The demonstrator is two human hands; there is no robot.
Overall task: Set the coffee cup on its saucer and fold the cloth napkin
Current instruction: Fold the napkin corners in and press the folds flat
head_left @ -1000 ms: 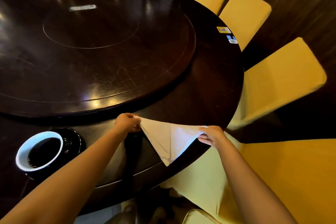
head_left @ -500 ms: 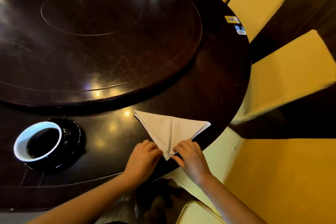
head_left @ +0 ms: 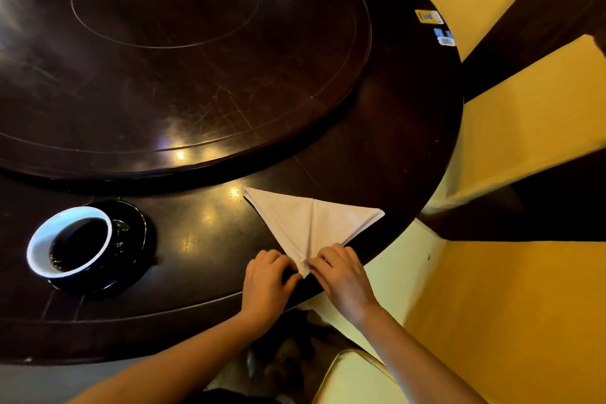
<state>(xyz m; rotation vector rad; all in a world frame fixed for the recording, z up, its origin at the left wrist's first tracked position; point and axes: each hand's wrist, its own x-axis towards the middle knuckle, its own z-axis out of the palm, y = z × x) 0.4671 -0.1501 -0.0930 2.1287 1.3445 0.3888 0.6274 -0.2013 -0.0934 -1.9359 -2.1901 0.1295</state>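
At the near edge of the table (head_left: 203, 229), the napkin (head_left: 311, 223) lay flat, folded into a triangle with a crease down its middle and its point aimed at me. My left hand (head_left: 265, 285) pinched that point from the left, fingers curled and thumb tucked against the cloth's edge. My right hand (head_left: 344, 277) held it from the right, fingertips bent down onto the cloth. The two hands nearly met at the tip. The napkin's far right corner reached close to the table's rim.

Well to the left, the cup (head_left: 70, 239) sat on its saucer (head_left: 131, 226), off-centre toward the saucer's left side, so that more of the dark saucer showed on the right. The cup was white inside and held dark liquid. Glossy dark wood lay between cup and napkin.

Beyond both, a raised round turntable (head_left: 196, 75) filled the middle of the table. A yellow sticker (head_left: 428, 16) and a blue sticker (head_left: 444, 38) were stuck near the table's far right edge. Yellow chairs (head_left: 524, 128) stood round the right side, close against the rim.
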